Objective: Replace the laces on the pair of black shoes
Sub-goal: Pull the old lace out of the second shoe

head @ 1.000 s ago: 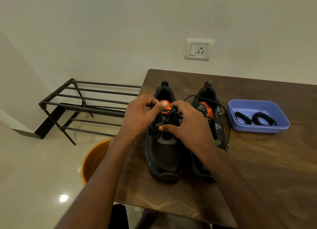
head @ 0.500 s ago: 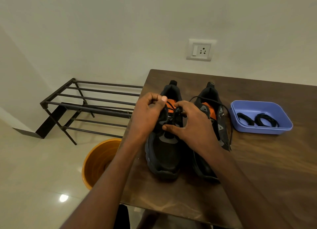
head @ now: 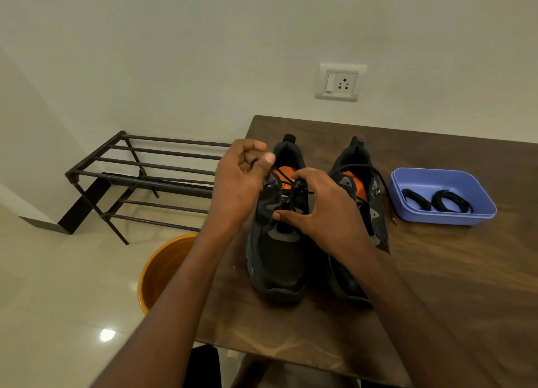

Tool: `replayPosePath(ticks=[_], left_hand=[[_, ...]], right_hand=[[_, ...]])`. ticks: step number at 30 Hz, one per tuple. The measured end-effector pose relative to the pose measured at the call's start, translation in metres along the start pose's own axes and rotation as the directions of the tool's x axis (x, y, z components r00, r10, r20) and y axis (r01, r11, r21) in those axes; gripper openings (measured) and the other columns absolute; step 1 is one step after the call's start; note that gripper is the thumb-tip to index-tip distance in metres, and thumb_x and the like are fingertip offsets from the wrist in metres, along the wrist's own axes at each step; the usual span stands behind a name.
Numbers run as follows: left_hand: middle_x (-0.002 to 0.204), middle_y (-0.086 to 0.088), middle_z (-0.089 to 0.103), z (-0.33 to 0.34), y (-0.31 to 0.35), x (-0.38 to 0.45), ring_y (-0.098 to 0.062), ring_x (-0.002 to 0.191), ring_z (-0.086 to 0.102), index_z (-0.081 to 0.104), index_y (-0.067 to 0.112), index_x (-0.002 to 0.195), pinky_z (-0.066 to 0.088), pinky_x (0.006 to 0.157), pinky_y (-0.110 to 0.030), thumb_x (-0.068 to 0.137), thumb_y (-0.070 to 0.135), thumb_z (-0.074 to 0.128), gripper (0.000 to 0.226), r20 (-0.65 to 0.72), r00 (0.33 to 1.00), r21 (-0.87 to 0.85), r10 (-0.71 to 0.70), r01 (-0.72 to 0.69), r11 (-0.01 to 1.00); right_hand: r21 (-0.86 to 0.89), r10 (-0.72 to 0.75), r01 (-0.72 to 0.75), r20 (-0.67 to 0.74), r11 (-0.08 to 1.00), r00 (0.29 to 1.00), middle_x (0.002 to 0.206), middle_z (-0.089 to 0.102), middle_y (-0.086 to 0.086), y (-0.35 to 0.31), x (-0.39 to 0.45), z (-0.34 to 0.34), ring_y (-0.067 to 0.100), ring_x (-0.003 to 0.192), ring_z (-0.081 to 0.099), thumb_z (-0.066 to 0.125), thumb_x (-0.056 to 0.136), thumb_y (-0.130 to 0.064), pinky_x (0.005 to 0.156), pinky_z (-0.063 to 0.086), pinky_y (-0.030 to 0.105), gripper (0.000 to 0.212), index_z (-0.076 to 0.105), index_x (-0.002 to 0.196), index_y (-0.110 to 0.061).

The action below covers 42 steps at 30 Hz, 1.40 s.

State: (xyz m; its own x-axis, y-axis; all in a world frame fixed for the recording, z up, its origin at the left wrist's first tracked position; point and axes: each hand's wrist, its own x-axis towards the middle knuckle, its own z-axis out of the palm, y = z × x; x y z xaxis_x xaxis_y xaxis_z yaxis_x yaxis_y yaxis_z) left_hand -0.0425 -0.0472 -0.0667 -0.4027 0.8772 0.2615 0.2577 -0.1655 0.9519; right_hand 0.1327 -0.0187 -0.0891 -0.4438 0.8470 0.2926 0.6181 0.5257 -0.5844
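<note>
Laces are the business here, taken from left to right. On the floor beside the tabletop (head: 436, 271) stands a round orange bucket (head: 158, 271), seemingly placed to catch discarded laces. Above the tabletop's left edge, the left hand (head: 240, 184) pinches a thin black lace (head: 281, 174) between thumb and curled fingers, drawing it up and away from the left shoe (head: 278, 259), probably to free it from the eyelets. Next, the right hand (head: 323, 213) rests on that shoe's lacing, its thumb pressing the tongue area to steady the shoe; whether its fingertips grip a strand is unclear. Both shoes are matte black with orange linings (the right shoe (head: 368, 201) carries a loose loop of lace). Furthest right, a glossy lilac plastic tray (head: 483, 204) holds two coiled black replacement laces (head: 436, 202), within easy reach.
</note>
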Motion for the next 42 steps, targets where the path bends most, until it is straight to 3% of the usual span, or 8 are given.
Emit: replayPosePath(ticks=[5,11,14,17,25,29,32,42], left_hand=[[0.094,0.007,0.061,0.002,-0.013,-0.005,-0.006,0.086,0.062,0.071,0.02,0.095,0.054,0.076,-0.019,0.097,0.013,0.069,0.007,0.068,0.975,0.479,0.212,-0.218,0.85],[0.094,-0.003,0.073,-0.01,0.021,0.002,-0.022,0.091,0.073,0.055,0.012,0.106,0.043,0.054,-0.022,0.112,0.017,0.039,0.017,-0.126,0.98,-0.511,-0.157,0.071,0.857],[0.094,-0.002,0.063,-0.008,0.003,-0.003,-0.013,0.075,0.062,0.054,0.018,0.12,0.05,0.059,-0.023,0.107,0.025,0.054,0.015,-0.051,0.998,0.035,0.045,-0.043,0.998],[0.103,0.009,0.051,0.003,-0.017,-0.006,-0.007,0.09,0.053,0.064,0.03,0.119,0.047,0.072,-0.02,0.095,0.031,0.072,0.025,0.19,0.96,0.571,0.205,-0.278,0.772],[0.104,0.003,0.059,0.005,-0.011,-0.007,-0.018,0.105,0.046,0.069,0.025,0.096,0.041,0.088,-0.039,0.091,0.012,0.066,0.014,0.027,0.932,0.721,0.361,-0.269,0.639],[0.106,0.006,0.074,-0.007,0.003,0.003,-0.012,0.114,0.064,0.063,0.017,0.103,0.044,0.11,-0.048,0.107,0.016,0.044,0.019,-0.366,0.931,-0.017,-0.015,0.01,1.0],[0.079,-0.002,0.067,-0.016,0.008,0.005,-0.017,0.084,0.072,0.053,0.007,0.113,0.058,0.092,-0.037,0.113,0.02,0.032,0.024,-0.32,0.916,-0.481,-0.241,0.062,0.875],[0.099,0.011,0.051,0.003,-0.017,-0.005,-0.011,0.097,0.047,0.06,0.032,0.091,0.05,0.09,-0.047,0.092,0.024,0.073,0.015,0.13,0.967,0.637,0.221,-0.252,0.728]], right_hand=[[-0.01,-0.013,0.013,-0.003,1.0,1.0,0.135,0.057,-0.011,0.0,0.001,0.001,0.01,0.12,0.055,0.081,0.075,-0.061,0.098,0.051,0.033,0.075,0.053,0.137,-0.028],[-0.059,-0.005,0.004,-0.011,0.998,1.0,0.14,0.057,-0.01,0.0,0.001,0.0,0.014,0.126,0.056,0.074,0.072,-0.073,0.104,0.049,0.047,0.083,0.052,0.139,-0.029],[-0.1,0.005,-0.006,-0.014,0.995,1.0,0.14,0.057,-0.011,-0.001,0.002,0.001,0.013,0.126,0.056,0.073,0.072,-0.074,0.105,0.048,0.048,0.082,0.051,0.139,-0.03],[-0.1,-0.014,0.011,-0.03,0.995,0.999,0.136,0.058,-0.014,-0.001,0.001,0.003,0.01,0.122,0.056,0.075,0.074,-0.07,0.102,0.049,0.046,0.077,0.052,0.137,-0.033],[-0.122,-0.005,0.003,-0.018,0.993,1.0,0.135,0.058,-0.014,-0.001,0.0,0.002,0.012,0.119,0.057,0.074,0.074,-0.072,0.102,0.047,0.042,0.078,0.052,0.136,-0.032],[-0.135,0.01,-0.011,-0.012,0.991,1.0,0.137,0.057,-0.016,-0.004,0.0,-0.002,0.01,0.122,0.053,0.071,0.074,-0.075,0.108,0.041,0.042,0.077,0.052,0.136,-0.034],[-0.157,0.009,-0.01,-0.002,0.988,1.0,0.141,0.056,-0.014,-0.003,0.001,0.0,0.012,0.127,0.053,0.069,0.075,-0.078,0.112,0.039,0.045,0.08,0.051,0.138,-0.033],[-0.151,0.019,-0.021,-0.016,0.988,1.0,0.136,0.058,-0.015,-0.004,0.001,0.002,0.009,0.122,0.057,0.071,0.073,-0.075,0.107,0.043,0.041,0.079,0.053,0.137,-0.032]])
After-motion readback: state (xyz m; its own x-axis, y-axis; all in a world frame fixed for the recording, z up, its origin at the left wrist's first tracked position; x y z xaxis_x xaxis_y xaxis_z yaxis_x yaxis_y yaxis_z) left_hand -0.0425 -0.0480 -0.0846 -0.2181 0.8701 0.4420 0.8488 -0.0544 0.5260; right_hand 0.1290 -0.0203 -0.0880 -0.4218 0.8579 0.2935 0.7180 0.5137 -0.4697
